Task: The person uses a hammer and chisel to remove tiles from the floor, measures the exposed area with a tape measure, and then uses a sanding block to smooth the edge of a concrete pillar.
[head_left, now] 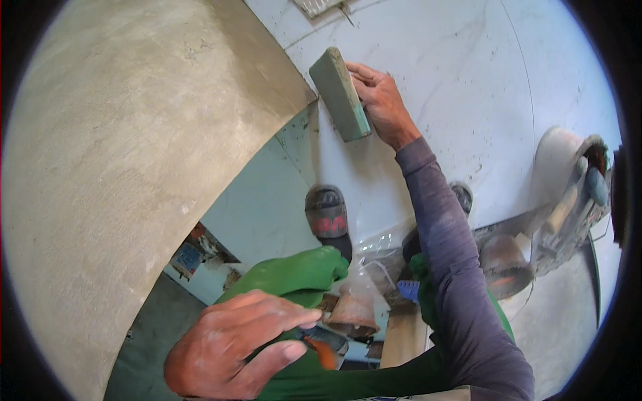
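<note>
My right hand (pixel 382 103) grips a plastering float (pixel 340 93) from behind. The float is a rectangular block with a smeared grey-green flat face and a greener lower end. It is tilted beside the corner of a beige-grey plastered surface (pixel 134 113), which fills the left side. My left hand (pixel 244 344) hovers low, in front of my green trousers, with its fingers stretched out and the thumb apart. Nothing shows between them. Just past its thumb, a blurred orange thing (pixel 322 351) is too smeared to name.
White marbled tiles (pixel 455 80) cover the floor, with crumbs of mortar. A dark sandal (pixel 328 214) is on my foot. At right stand a crusted white bucket (pixel 558 160) holding tools and a dirty round container (pixel 506 264). A brownish pot (pixel 352 314) is between my legs.
</note>
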The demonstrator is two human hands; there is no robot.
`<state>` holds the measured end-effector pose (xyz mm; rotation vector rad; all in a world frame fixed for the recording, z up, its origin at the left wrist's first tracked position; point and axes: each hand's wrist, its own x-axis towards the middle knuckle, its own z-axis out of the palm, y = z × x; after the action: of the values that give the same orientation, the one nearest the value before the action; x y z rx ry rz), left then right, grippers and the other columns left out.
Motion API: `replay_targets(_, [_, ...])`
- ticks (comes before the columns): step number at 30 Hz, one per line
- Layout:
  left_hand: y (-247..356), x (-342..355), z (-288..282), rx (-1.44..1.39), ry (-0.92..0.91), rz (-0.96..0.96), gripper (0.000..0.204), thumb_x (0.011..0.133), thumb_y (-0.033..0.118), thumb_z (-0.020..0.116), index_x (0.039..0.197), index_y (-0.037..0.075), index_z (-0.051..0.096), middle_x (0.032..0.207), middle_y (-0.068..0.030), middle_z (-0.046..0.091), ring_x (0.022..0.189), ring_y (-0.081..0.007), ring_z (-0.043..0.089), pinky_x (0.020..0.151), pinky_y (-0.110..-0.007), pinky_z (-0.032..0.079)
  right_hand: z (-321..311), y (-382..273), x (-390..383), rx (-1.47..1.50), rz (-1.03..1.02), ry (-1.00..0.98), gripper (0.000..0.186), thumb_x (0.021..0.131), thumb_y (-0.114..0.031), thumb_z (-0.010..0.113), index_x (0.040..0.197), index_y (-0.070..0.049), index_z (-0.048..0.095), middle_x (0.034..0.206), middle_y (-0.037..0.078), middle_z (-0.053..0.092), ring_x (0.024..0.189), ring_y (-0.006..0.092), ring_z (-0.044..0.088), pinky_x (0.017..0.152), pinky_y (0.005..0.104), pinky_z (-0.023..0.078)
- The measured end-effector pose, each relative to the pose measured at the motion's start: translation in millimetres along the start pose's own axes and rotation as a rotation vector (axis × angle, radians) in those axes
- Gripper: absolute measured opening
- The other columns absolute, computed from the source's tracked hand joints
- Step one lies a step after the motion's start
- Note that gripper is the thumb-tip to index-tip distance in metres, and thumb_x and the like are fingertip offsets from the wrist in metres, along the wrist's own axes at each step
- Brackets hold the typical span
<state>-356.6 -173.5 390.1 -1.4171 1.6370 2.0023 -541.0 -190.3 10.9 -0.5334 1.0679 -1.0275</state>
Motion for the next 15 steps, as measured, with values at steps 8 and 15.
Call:
replay_targets(8, [-39,-46,-20,0.005,0.298,0.054,0.051,0.105,0.038,0.059,0.117,-0.010,0.068,0.096,-0.0209,0.074,0.090,-0.0291,0.075,0.081,-0.040,0.058,4,-11,-6,-0.145,-0.038,-0.006,0.030,0.105,-0.016,0.060,0.127,0.001,0.070,0.091,0.002,0.071,0.079,0.0064,0.059,0.072,0.0252,0.051])
replay_targets(15, [-112,-13,-11,-0.059,0.184,-0.057,0.047,0.108,0.036,0.053,0.111,-0.007,0.071,0.100,-0.0196,0.074,0.094,-0.0242,0.072,0.083,-0.037,0.056,27,-26,-17,-0.361,-0.198,-0.011,0.028,0.106,-0.016,0.059,0.127,0.000,0.068,0.082,-0.002,0.062,0.071,0.0050,0.050,0.064,0.0243,0.046])
